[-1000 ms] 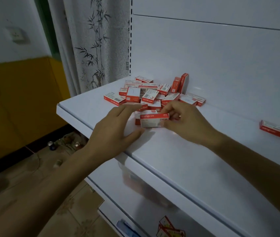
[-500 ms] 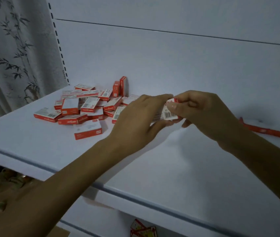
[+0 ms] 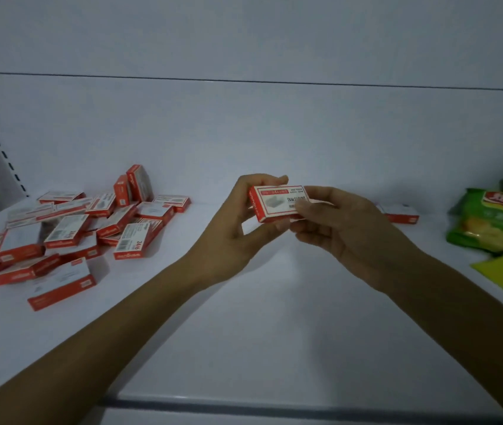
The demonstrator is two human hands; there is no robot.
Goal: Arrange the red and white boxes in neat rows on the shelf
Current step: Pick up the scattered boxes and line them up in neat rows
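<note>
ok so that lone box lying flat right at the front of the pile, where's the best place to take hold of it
Pinch the front box across its two long red side walls, coming down from above. It lies flat with its broad white face up, set apart at the near edge of the pile, so both long sides look free for a grip.

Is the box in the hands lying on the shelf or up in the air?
In the air: both hands hold the box above the shelf.

1 head-worn view, close, facing forward and down onto the white shelf (image 3: pixel 274 317).
</note>
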